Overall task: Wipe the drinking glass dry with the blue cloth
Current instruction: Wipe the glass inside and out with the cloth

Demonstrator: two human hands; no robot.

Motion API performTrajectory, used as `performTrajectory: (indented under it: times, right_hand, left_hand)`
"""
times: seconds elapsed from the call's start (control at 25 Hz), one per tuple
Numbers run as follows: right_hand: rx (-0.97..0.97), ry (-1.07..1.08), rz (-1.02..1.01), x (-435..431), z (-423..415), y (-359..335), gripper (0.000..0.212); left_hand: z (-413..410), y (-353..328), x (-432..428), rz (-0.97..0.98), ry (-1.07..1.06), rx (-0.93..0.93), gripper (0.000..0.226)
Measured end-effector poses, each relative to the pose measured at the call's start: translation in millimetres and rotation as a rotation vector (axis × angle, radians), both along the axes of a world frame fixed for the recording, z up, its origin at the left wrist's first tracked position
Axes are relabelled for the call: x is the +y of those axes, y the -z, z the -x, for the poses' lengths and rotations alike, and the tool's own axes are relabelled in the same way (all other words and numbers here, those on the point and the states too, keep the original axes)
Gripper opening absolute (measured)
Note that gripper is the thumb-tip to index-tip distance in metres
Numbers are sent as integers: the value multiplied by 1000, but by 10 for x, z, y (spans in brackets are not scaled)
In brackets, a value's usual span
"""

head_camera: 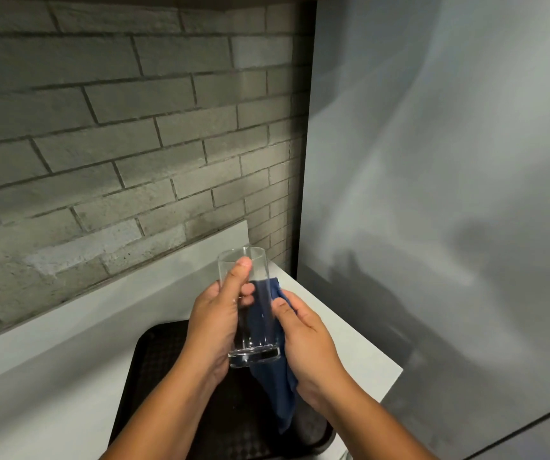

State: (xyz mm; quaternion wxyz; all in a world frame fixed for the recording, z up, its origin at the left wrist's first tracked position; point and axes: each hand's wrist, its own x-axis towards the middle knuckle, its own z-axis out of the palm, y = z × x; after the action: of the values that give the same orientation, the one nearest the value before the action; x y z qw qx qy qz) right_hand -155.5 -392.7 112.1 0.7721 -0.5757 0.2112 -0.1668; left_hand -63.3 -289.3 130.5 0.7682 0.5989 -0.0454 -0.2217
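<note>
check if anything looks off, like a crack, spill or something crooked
Nothing stands out. The glass looks whole and upright in the left hand, the right hand presses the blue cloth to its side, and no spill shows on the black tray.

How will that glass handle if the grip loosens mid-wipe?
The drinking glass looks smooth and clear, so probably slippery, and fragile. Its thick base suggests bottom-heavy. Only the left hand grips it bare; the blue cloth hangs limp.
</note>
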Motion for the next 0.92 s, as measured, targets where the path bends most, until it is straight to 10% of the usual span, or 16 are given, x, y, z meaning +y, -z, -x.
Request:
performTrajectory:
  times: [0.4,0.6,0.8,0.92]
  right_hand:
    - [-9,26,-236,-63,-47,-158,34]
    - [7,37,-72,27,-62,-119,32]
    - [-31,17,3,-2,-119,-89,34]
    - [-47,-19,-83,-195,-196,-197,33]
  left_hand:
    - [20,-1,2,-29,-86,33,56]
    - [72,81,-37,-298,-112,-164,106]
    - [55,63,15,-280,18,-191,83]
    - [50,20,51,-136,117,115,75]
